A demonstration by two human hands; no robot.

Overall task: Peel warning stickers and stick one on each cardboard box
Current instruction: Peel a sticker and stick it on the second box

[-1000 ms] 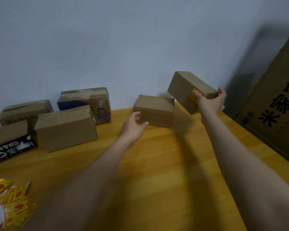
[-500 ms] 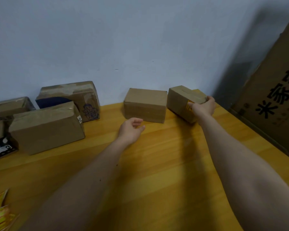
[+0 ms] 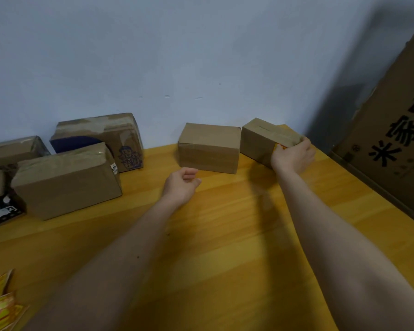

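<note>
My right hand (image 3: 293,156) grips the near end of a small cardboard box (image 3: 261,139) that rests on the wooden table by the wall at the far right; a bit of yellow sticker (image 3: 279,146) shows beside my fingers. A second plain box (image 3: 208,148) stands just left of it. My left hand (image 3: 181,185) hovers in front of that box, fingers loosely curled, holding nothing. Several more boxes lie at the left: a large one (image 3: 66,181) in front, a taped one with a cartoon print (image 3: 110,137) behind. Yellow warning stickers (image 3: 0,304) lie at the bottom left.
A big printed carton (image 3: 392,139) leans at the right past the table edge. A box with a black label (image 3: 0,206) and another taped box (image 3: 12,149) sit at the far left. The wall runs right behind the boxes.
My right hand brought the stickered box down from the air onto the table beside the plain box. My left hand drew back slightly toward me.
</note>
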